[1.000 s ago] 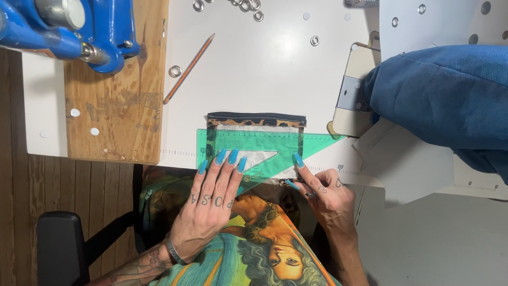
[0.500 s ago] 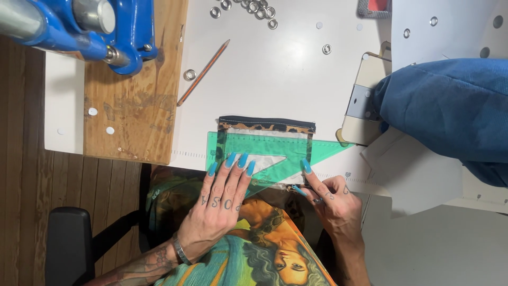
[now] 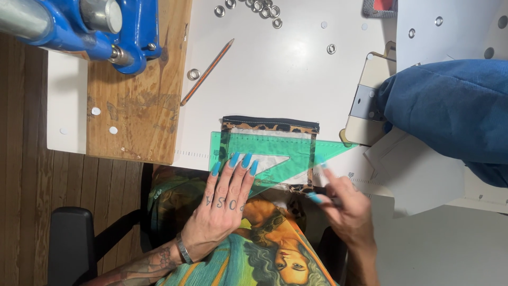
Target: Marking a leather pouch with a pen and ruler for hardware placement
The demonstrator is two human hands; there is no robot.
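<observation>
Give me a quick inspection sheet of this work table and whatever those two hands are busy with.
Surface: white table with a worn wooden board on its left part.
Job's things: green see-through set square lies over a small fabric piece with dark and leopard-print edging.
Clutter: pencil, loose metal eyelets, blue press tool on the board, blue cloth at the right.
Hands: left hand presses flat on the set square; right hand is blurred at the piece's lower right corner, its grip unclear.
Cables: nothing seen.
Surroundings: wooden floor, black chair part, colourful printed clothing below the table edge.
</observation>
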